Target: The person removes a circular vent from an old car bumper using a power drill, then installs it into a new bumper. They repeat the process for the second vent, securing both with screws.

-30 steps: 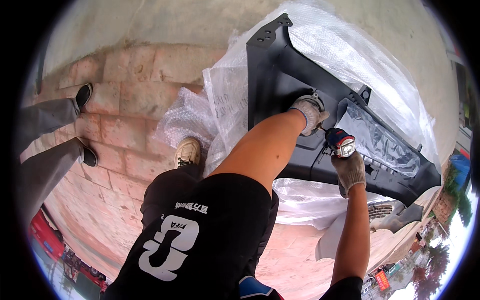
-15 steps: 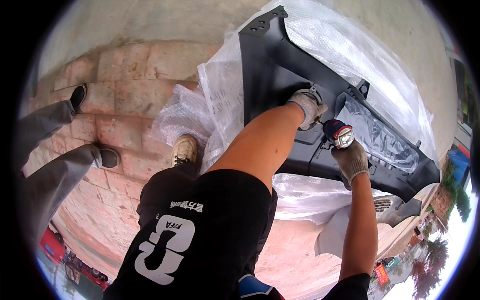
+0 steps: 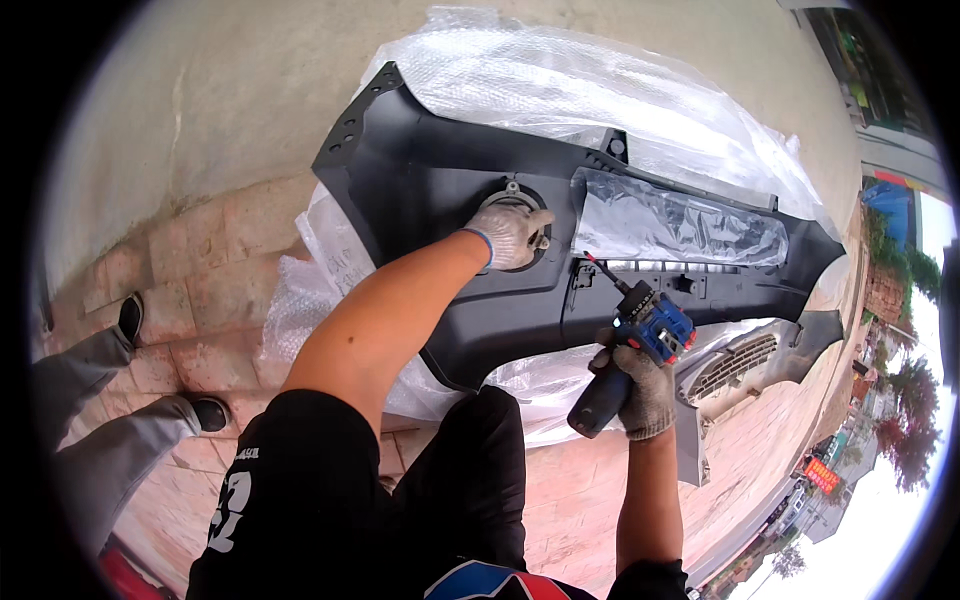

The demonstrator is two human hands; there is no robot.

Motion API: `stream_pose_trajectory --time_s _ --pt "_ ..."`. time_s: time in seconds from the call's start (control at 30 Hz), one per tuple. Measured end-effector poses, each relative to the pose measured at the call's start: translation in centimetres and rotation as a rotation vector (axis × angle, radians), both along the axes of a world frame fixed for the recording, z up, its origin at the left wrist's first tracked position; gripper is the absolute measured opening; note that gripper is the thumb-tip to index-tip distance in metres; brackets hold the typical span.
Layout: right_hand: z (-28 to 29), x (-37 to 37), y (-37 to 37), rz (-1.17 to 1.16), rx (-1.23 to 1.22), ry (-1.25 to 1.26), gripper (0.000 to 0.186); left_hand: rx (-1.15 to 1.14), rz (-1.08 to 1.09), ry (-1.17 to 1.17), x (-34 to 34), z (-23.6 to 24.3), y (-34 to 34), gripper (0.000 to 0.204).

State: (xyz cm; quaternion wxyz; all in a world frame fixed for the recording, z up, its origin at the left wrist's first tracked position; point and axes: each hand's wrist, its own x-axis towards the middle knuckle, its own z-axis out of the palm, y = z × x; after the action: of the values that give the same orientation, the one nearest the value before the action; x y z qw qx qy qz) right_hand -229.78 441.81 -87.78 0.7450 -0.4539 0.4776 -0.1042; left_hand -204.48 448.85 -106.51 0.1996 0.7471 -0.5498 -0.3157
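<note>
A black plastic car bumper lies with its inner side up on bubble wrap. My left hand, in a pale knit glove, has its fingers closed over a round lamp-like fitting set in the bumper; the palm hides most of it. My right hand, also gloved, grips a blue and black cordless drill by its handle. The thin bit with a red tip points up and left, over the bumper near a clear plastic sheet and apart from the fitting.
Bubble wrap spreads under and beyond the bumper. Another bumper-like part with a slotted grille lies at the right on the pink paving. A person in grey trousers stands at the left.
The drill has come away from beside my left hand and swung toward me, so its side now shows. My left hand stays on the fitting. The view has shifted.
</note>
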Motion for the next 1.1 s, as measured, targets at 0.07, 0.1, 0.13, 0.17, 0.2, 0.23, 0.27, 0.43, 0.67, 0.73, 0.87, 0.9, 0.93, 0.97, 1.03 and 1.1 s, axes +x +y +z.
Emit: stream_pose_trajectory --time_s 0.07,0.1,0.13,0.17,0.2,0.23,0.27,0.43,0.67,0.73,0.87,0.9,0.93,0.97,1.03,1.1 --pt "0.0 -1.2 2.3 -0.076 0.102 -0.131 0.045 0.022 0.119 0.191 -0.8 2.2 0.3 0.057" --pt "0.4 -1.5 2.7 -0.092 0.13 -0.209 0.045 0.162 0.145 0.524 -1.3 5.1 -0.1 0.055" --pt "0.8 -2.5 3.1 -0.113 0.137 -0.283 0.045 0.307 0.151 0.856 -2.4 8.4 -0.7 0.054" --pt "0.9 -3.5 3.6 -0.109 0.131 -0.345 0.045 0.313 0.025 0.998 -3.3 11.5 -0.7 0.057" --pt "0.9 -4.1 4.2 -0.141 0.152 -0.387 0.058 0.329 -0.09 1.135 -4.3 14.5 -0.3 0.061" --pt "1.2 -5.3 4.5 -0.158 0.146 -0.396 0.058 0.27 -0.137 1.265 -6.1 17.5 -0.3 0.062" --pt "1.8 -5.6 4.8 -0.158 0.153 -0.44 0.058 0.211 -0.161 1.362 -6.9 21.0 0.4 0.064" --pt "5.8 -7.3 8.7 -0.154 0.18 -0.545 0.054 0.045 0.097 1.361 -12.5 27.2 3.3 0.061" --pt "4.7 -13.8 15.5 0.32 -1.155 0.201 0.038 0.196 0.21 1.185 -18.9 27.1 11.4 0.04" --pt "4.7 -14.8 16.8 0.238 -1.078 0.204 0.056 0.431 0.294 1.248 -18.9 26.8 13.1 0.042" --pt "4.7 -16.0 18.1 0.324 -1.101 0.231 0.068 0.488 0.293 1.26 -18.5 27.1 15.5 0.045" --pt "5.0 -16.2 18.6 0.347 -1.051 0.214 0.065 0.487 0.284 1.279 -18.5 27.6 16.1 0.045" --pt "5.0 -15.8 19.1 0.056 -0.549 -0.128 0.061 0.415 0.308 1.256 -18.8 28.2 16.5 0.049" --pt "5.3 -15.1 19.9 -0.232 -0.028 -0.44 0.056 0.399 0.331 1.34 -18.7 28.7 17.6 0.047" --pt "4.2 -15.2 20.5 -0.476 0.447 -0.806 0.05 0.291 0.272 1.494 -18.5 28.6 18.3 0.045" --pt "4.3 -15.1 21.2 -0.41 0.421 -0.966 0.048 0.118 0.163 1.599 -18.1 29.5 19.1 0.044"
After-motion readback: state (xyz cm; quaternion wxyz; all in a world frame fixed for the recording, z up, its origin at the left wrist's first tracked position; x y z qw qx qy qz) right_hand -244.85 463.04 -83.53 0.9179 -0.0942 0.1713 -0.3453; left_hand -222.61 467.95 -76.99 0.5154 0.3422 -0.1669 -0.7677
